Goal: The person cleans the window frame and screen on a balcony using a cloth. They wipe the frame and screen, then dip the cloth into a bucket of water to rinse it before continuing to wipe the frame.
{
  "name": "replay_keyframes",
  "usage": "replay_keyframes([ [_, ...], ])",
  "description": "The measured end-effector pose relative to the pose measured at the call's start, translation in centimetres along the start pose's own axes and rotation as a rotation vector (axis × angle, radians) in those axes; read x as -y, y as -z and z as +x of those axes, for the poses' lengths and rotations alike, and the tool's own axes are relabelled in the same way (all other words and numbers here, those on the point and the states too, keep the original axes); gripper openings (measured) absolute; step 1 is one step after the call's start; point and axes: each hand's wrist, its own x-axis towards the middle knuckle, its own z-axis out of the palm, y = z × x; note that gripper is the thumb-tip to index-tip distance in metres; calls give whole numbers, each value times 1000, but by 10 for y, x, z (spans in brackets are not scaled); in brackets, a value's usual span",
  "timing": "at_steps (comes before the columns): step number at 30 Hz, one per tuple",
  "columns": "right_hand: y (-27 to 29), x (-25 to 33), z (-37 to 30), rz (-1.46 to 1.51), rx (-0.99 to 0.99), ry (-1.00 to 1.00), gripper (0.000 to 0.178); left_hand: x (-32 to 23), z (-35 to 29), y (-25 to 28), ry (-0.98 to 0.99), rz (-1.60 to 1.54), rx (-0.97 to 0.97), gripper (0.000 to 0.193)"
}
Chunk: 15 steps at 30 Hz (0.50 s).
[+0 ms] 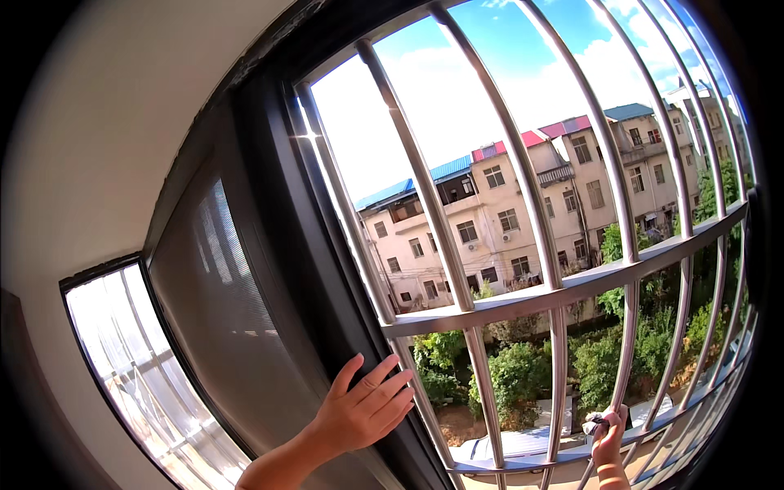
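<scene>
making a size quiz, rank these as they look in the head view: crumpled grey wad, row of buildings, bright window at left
1. Row of buildings
2. Bright window at left
3. Crumpled grey wad
Apparent size only; the row of buildings stands farthest away.

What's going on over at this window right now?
The person's left hand is spread open at the edge of the dark window frame. The right hand grips a small crumpled greyish wad at the lower part of one metal bar. What the wad is made of is too small to tell.
</scene>
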Motion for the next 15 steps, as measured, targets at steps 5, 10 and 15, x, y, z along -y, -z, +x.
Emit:
replay_keyframes([
  [5, -4, -5, -9, -111, -13, 30, 33, -6, -9, -6, -7, -29, 4, 8],
  [10, 36, 53, -3, -165, -179, -247, 29, -8, 8, 0, -22, -16, -79, 9],
  [15, 78, 154, 86, 596, -267, -1099, 14, -10, -1, 2, -5, 67, 24, 10],
])
